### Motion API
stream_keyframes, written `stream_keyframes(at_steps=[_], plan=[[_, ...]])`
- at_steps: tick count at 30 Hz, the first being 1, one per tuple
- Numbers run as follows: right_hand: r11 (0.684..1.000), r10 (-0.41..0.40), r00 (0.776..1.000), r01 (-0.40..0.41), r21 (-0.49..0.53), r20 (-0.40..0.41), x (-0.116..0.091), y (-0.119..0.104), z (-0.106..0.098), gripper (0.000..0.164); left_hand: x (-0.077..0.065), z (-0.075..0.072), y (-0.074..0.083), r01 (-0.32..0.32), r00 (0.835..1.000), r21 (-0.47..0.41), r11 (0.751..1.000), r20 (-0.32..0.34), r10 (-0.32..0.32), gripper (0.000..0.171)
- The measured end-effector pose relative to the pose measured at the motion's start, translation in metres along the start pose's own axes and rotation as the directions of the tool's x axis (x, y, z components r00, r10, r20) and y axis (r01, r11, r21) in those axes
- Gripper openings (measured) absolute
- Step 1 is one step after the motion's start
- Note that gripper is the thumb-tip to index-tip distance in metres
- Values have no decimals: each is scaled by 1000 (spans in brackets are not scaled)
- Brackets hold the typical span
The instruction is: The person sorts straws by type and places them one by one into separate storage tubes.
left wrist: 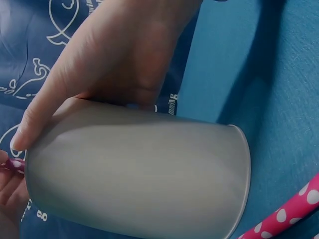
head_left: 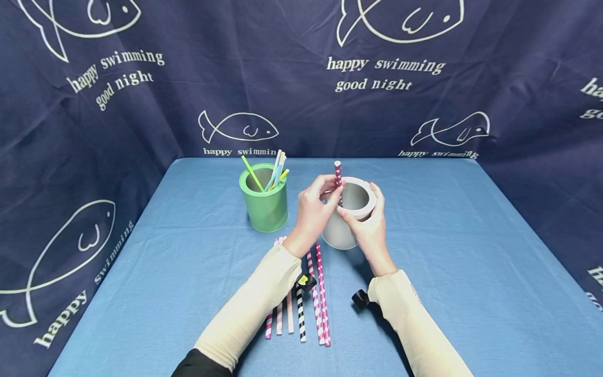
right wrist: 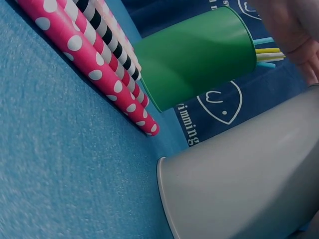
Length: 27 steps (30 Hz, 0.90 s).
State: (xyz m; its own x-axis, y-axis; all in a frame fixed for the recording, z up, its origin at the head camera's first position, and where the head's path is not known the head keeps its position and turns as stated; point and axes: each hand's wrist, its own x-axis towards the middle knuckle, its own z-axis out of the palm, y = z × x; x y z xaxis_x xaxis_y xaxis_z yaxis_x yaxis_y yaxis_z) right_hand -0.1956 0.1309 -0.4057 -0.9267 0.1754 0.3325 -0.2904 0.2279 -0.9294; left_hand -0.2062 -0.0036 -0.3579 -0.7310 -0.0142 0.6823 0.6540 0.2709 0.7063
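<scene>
A light grey cup with a wide white rim stands on the blue cloth. My right hand grips its rim from the right, thumb at the front. With thumb and fingers my left hand pinches a magenta paper straw with white dots upright at the cup's left rim. The straw's lower end reaches into the cup's mouth. In the left wrist view, the right hand lies along the cup wall, and a bit of the dotted straw shows at the rim.
Left of the cup stands a green can with several thin green, blue, white and yellow sticks. Several pink and black striped or dotted paper straws lie in front, partly under the left forearm. A navy fish-print curtain hangs behind.
</scene>
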Motion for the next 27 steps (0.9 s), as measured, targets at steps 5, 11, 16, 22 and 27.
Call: stream_keyframes(at_steps=[5,11,16,22,27], plan=[[1000,-10,1000,10,9,-6,0,0,0,93,0,2,-1,55,998,19,998,4,-55,18],[1000,3,1000,-3,1,1,0,1,-1,94,1,4,-1,100,995,6,995,-11,-100,19],[999,38,999,-38,6,21,-2,-7,-1,94,0,3,-1,118,993,-29,993,-8,-118,20],[999,51,998,-51,1,28,-11,-37,-1,91,-3,0,1,96,994,-94,991,-33,-100,27],[999,48,999,-48,-7,23,-13,-43,-1,90,-4,-11,7,70,994,-142,987,-72,-80,28]])
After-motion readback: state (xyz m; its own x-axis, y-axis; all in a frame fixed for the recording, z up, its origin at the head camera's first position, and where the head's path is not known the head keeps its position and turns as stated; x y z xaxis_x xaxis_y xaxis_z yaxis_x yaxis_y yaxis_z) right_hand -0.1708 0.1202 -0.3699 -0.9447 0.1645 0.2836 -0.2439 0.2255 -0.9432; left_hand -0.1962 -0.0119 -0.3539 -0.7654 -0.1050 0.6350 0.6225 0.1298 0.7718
